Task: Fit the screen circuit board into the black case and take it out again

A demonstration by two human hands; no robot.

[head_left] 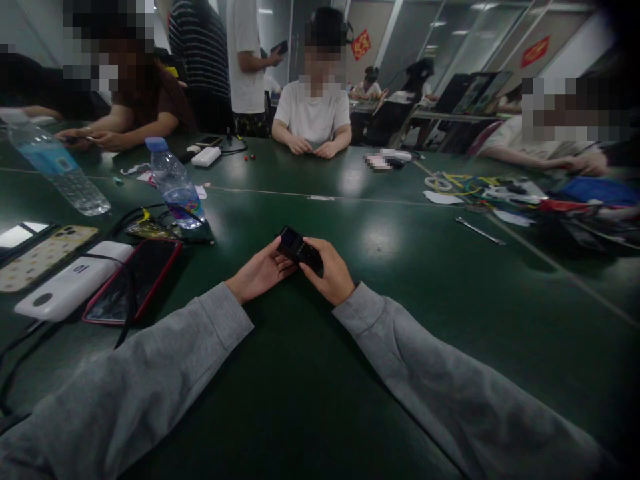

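Observation:
A small black box-like device, with what looks like a dark screen at its left end, is held tilted just over the green table. My left hand supports its left end, thumb on the near side and fingers reaching underneath. Around the right part of the device, my right hand is closed, with the thumb on the front and the fingers over the top. The exact kind of device cannot be made out. Both forearms are in grey sleeves.
Left of me lie a red-edged phone, a white power bank, a patterned phone case and black cables. Two water bottles stand behind them. At right are a wrench and tangled cables. People sit around the table.

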